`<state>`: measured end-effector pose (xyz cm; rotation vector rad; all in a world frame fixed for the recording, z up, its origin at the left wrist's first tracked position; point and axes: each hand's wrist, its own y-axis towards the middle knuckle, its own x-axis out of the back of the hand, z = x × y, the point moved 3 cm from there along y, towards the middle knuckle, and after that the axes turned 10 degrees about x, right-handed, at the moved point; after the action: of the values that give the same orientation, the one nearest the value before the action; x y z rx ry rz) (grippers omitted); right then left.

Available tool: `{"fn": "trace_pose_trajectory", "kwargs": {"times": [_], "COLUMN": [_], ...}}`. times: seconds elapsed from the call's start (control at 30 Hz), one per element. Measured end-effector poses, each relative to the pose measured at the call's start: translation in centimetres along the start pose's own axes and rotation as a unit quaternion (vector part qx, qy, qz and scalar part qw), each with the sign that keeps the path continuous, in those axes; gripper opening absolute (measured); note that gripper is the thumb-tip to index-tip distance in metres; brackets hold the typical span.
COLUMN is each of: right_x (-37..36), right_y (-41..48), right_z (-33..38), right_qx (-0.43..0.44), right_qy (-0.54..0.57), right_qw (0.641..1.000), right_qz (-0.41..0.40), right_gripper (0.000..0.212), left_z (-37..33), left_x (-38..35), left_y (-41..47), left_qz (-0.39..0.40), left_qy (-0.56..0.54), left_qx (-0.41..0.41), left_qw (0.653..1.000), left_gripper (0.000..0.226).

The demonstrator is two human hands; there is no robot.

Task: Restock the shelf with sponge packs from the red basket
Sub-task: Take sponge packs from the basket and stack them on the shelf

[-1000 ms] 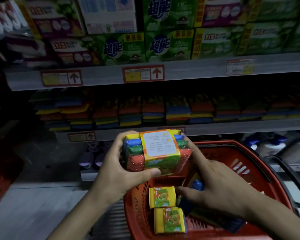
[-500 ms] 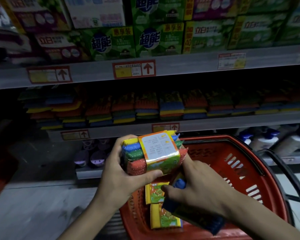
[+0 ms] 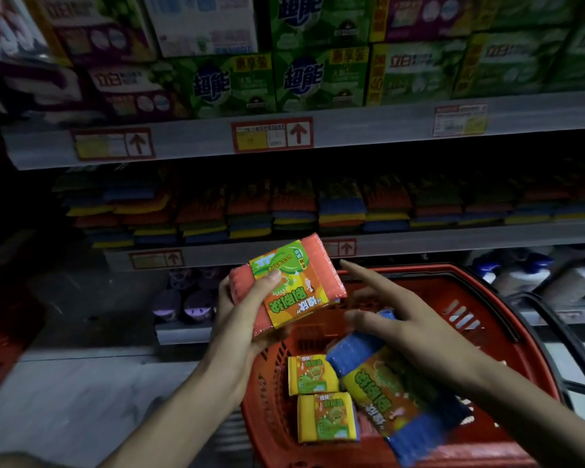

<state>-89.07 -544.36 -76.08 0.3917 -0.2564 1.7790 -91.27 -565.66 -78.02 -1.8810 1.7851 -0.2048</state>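
The left hand (image 3: pixel 247 309) has turned the pack (image 3: pixel 287 282) it grips orange face up, just below the shelf (image 3: pixel 419 238). The right hand (image 3: pixel 399 322) has spread its fingers apart over a blurred blue pack (image 3: pixel 395 396) in the basket (image 3: pixel 470 285); shelving likely follows.

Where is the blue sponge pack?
In the head view, the blue sponge pack is low right of centre, just under the right hand over the red basket, beside two yellow packs.
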Motion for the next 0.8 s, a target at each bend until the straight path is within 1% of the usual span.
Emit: {"fn": "trace_pose_trajectory", "kwargs": {"times": [0.13, 0.2, 0.3, 0.4, 0.43, 0.47, 0.5, 0.53, 0.67, 0.73, 0.8], "right_x": [-0.4, -0.8, -0.8, -0.4, -0.2, 0.0, 0.2, 0.4, 0.6, 0.6, 0.8], "right_y": [0.0, 0.0, 0.2, 0.4, 0.4, 0.4, 0.3, 0.2, -0.2, -0.3, -0.1], "right_z": [0.3, 0.1, 0.1, -0.2, -0.2, -0.3, -0.4, -0.6, -0.9, -0.9, -1.0], "right_qx": [-0.003, -0.018, -0.041, -0.075, -0.085, -0.095, -0.114, -0.140, -0.245, -0.260, -0.259], "right_qy": [0.071, 0.104, 0.146, 0.175, 0.184, 0.189, 0.195, 0.209, 0.286, 0.323, 0.344], "right_qw": [0.997, 0.994, 0.988, 0.981, 0.978, 0.975, 0.969, 0.962, 0.916, 0.896, 0.882], "right_qz": [-0.005, 0.002, -0.012, -0.032, -0.050, -0.075, -0.097, -0.111, -0.137, -0.158, -0.189], "right_gripper": [0.073, 0.069, 0.056, 0.055, 0.050, 0.040, 0.031, 0.030, 0.044, 0.044, 0.047], "left_z": [-0.1, -0.1, 0.0, -0.1, -0.2, -0.3, -0.4, -0.4, -0.3, -0.3, -0.5], "left_x": [-0.3, -0.5, -0.7, -0.5, -0.3, -0.2, -0.1, 0.1, 0.5, 0.5, 0.5], "left_y": [-0.3, -0.3, -0.3, 0.1, 0.2, 0.4, 0.5, 0.7, 1.0, 1.1, 1.2], "left_qz": [-0.024, -0.028, -0.011, 0.019, 0.028, 0.036, 0.042, 0.043, 0.032, 0.023, 0.019], "left_qy": [0.009, 0.008, -0.018, -0.088, -0.115, -0.135, -0.149, -0.154, -0.112, -0.075, -0.067], "left_qx": [-0.016, -0.009, 0.039, 0.112, 0.129, 0.141, 0.153, 0.161, 0.162, 0.151, 0.144], "left_qw": [1.000, 1.000, 0.999, 0.990, 0.985, 0.980, 0.976, 0.974, 0.980, 0.985, 0.987], "left_gripper": [0.056, 0.053, 0.045, 0.038, 0.036, 0.036, 0.038, 0.039, 0.040, 0.042, 0.046]}}
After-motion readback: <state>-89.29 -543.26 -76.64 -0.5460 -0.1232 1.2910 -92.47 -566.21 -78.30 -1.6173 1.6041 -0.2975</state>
